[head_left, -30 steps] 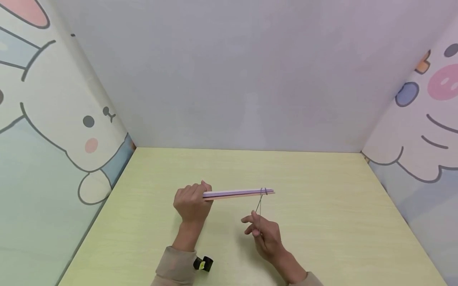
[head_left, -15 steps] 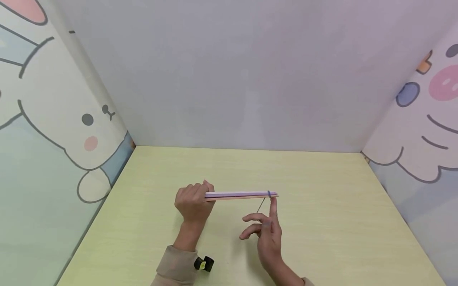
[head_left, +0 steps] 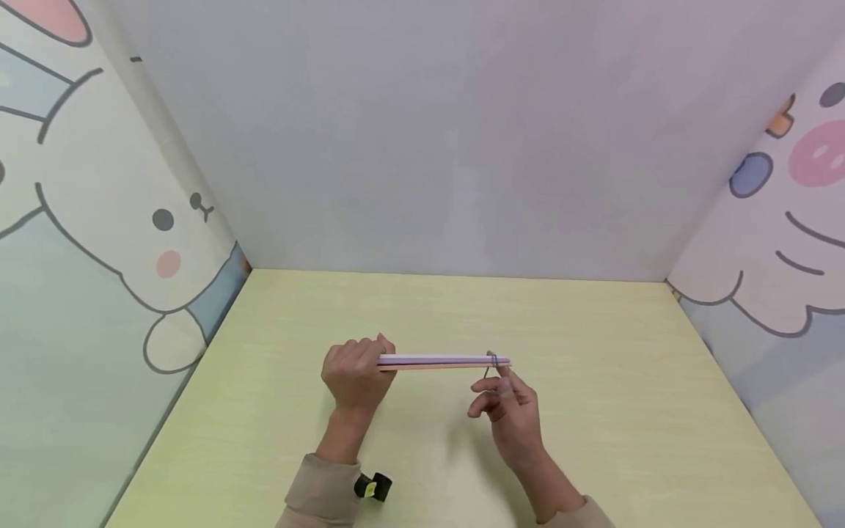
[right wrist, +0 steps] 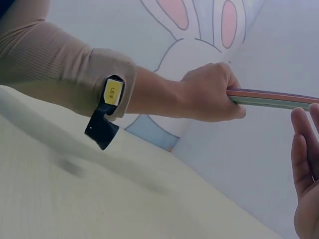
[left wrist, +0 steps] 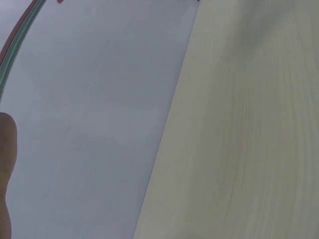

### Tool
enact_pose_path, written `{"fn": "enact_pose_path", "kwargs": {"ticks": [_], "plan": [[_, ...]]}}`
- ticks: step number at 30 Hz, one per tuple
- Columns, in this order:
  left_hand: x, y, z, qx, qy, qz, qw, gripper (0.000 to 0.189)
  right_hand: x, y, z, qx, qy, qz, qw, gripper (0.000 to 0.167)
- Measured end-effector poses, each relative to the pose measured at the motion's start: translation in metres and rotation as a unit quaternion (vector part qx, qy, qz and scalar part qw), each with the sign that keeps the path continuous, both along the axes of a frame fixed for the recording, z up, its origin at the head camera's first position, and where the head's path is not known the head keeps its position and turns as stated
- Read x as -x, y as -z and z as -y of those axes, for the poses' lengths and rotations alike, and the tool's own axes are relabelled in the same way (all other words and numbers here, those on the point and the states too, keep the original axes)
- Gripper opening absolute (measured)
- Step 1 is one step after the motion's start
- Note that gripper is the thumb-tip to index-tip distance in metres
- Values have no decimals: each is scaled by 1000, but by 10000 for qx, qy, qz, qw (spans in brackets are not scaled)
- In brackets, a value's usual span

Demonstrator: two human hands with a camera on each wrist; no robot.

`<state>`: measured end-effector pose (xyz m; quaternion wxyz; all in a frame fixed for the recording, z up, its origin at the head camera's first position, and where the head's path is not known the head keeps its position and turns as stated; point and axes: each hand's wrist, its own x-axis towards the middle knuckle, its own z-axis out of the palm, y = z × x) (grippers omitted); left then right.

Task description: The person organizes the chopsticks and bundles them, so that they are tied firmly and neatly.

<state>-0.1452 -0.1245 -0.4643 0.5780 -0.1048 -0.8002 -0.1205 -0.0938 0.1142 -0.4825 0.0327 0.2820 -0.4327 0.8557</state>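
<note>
A bundle of slim, tapering sticks, which look like chopsticks [head_left: 436,360], extends level above the table in the head view. My left hand [head_left: 355,370] grips its thick end. Purple, orange and green sticks [right wrist: 271,99] show in the right wrist view. Near the thin tips a dark elastic band [head_left: 494,359] loops round the bundle, and a short strand of it runs down to my right hand [head_left: 515,418]. That hand's fingers are bent about the strand, one fingertip close under the tips. Only part of a digit [left wrist: 6,164] and the sticks' edge appear in the left wrist view.
The pale wooden table [head_left: 627,411] spreads beneath both hands. A grey wall [head_left: 455,147] stands behind it, with cartoon-printed panels [head_left: 132,242] at the sides. A black camera mount with a yellow label [right wrist: 113,93] sits on the left sleeve.
The right hand has moved up to the tips, after extending one finger to them. The long stretched strand of the elastic band has become short. The left hand has hardly moved.
</note>
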Motion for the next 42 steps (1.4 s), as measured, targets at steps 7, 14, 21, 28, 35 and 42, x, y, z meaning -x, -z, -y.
{"fn": "enact_pose_path", "kwargs": {"ticks": [7, 14, 21, 28, 35, 42], "plan": [[1, 0, 3, 283, 147, -7, 9995, 37, 6, 0, -6, 283, 28, -509, 9983, 39], [1, 0, 4, 342, 263, -232, 9988, 36, 11, -5, -12, 13, 263, -805, 9964, 36], [1, 0, 5, 405, 336, -265, 9983, 35, 14, -11, -24, -1203, 1155, -655, 9838, 29], [1, -1, 5, 438, 353, -181, 9983, 35, 14, -12, -25, -1401, 1152, -336, 9828, 34], [0, 1, 5, 463, 306, -13, 9985, 36, 11, -8, -20, -1276, 1266, -139, 9836, 16], [-1, 0, 6, 400, 257, 244, 9986, 33, 9, -8, -16, -807, 2097, -21, 9744, 18]]}}
